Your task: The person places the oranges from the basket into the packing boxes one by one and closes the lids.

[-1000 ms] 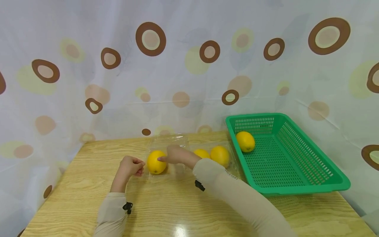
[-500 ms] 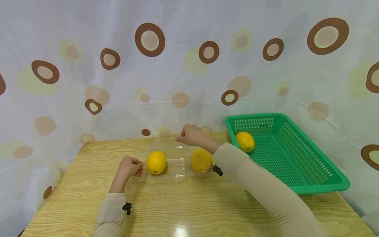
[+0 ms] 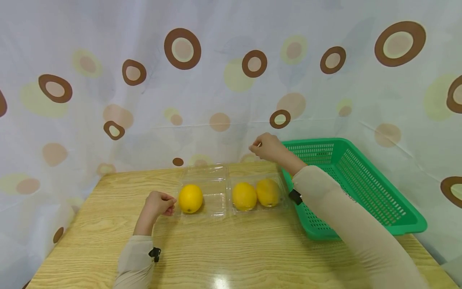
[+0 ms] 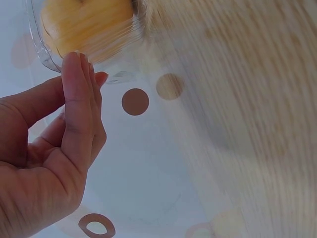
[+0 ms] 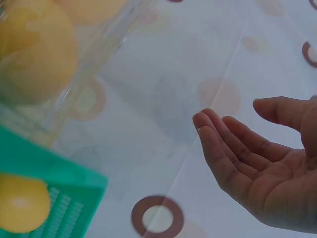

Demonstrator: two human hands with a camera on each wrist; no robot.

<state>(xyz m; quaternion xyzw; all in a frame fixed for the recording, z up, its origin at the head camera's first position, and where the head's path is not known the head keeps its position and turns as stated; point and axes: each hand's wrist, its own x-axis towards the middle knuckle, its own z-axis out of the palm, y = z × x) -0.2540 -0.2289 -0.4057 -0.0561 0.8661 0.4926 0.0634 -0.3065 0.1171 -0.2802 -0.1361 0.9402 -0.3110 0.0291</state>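
Observation:
An orange (image 3: 191, 198) sits in the left half of a clear plastic box (image 3: 214, 200) whose lid is raised at the back. My left hand (image 3: 161, 204) pinches the left edge of this box; in the left wrist view, thumb and fingertips meet at its clear rim (image 4: 45, 59). My right hand (image 3: 268, 147) is in the air by the basket's back left corner, holding nothing. In the right wrist view the right hand (image 5: 262, 171) has its thumb apart from loosely bent fingers. The green basket (image 3: 361, 230) stands at right; an orange (image 5: 22, 203) inside it shows in the right wrist view.
A second clear box (image 3: 231, 208) with its lid down holds two oranges, an orange (image 3: 244, 196) and another orange (image 3: 268, 193), between the first box and the basket. Wooden table (image 3: 216, 245) extends in front. A patterned curtain (image 3: 202, 100) hangs behind.
My right hand has let go of the orange in the left box and moved right and up toward the basket. My left hand has stayed at the box edge.

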